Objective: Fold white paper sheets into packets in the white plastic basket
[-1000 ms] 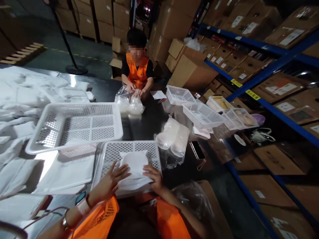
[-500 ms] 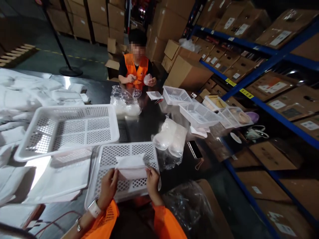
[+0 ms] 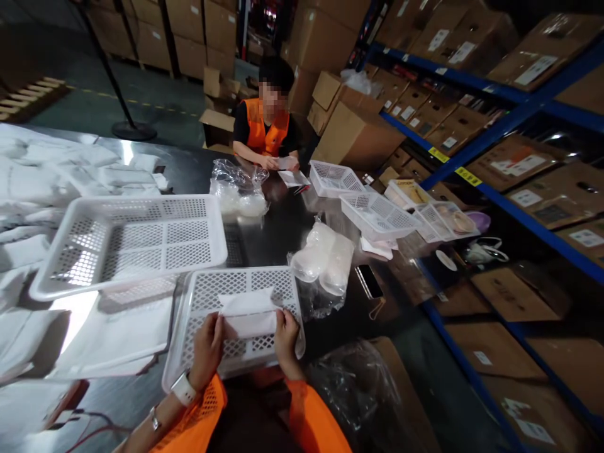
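Note:
My left hand and my right hand each grip one end of a white packet, holding it over a white perforated basket right in front of me. The packet's top edge is folded over. Both of my sleeves are orange. Just right of the basket lies a clear bag of pale round pads.
A larger white basket stands to the left over white packets. More white packets pile at far left. A person in an orange vest sits across the dark table, handling a small item. Smaller baskets, a phone and blue shelving are on the right.
My hands lifted the white packet off the basket floor and now hold it by its ends. The person opposite lowered both hands to the table.

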Available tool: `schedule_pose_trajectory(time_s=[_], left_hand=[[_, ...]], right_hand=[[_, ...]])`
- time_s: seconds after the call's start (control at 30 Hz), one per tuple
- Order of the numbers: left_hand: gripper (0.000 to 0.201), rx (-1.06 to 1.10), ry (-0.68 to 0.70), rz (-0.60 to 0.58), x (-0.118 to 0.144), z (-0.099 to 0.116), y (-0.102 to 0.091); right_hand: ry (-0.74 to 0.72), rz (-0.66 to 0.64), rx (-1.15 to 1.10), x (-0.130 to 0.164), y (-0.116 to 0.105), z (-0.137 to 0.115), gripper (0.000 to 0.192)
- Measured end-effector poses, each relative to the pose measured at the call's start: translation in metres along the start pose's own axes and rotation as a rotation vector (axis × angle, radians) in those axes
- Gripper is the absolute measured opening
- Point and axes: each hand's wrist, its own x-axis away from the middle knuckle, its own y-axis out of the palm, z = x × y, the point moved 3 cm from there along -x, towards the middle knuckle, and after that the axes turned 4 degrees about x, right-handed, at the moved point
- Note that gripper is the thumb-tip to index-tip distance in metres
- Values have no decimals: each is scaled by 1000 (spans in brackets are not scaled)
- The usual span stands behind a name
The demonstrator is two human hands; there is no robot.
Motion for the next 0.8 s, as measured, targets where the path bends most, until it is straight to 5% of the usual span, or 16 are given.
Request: schedule_pose_trajectory(time_s=[0.47, 0.63, 0.8], left_hand=[[31, -163, -61, 22, -6, 1, -3], [29, -536, -35, -254, -14, 4, -4], [30, -803, -23, -340, -19, 12, -11]], right_hand=[[-81, -63, 16, -3, 8, 11, 51], [-105, -107, 91, -5, 15, 11, 53], [-132, -81, 202, -8, 12, 9, 58]])
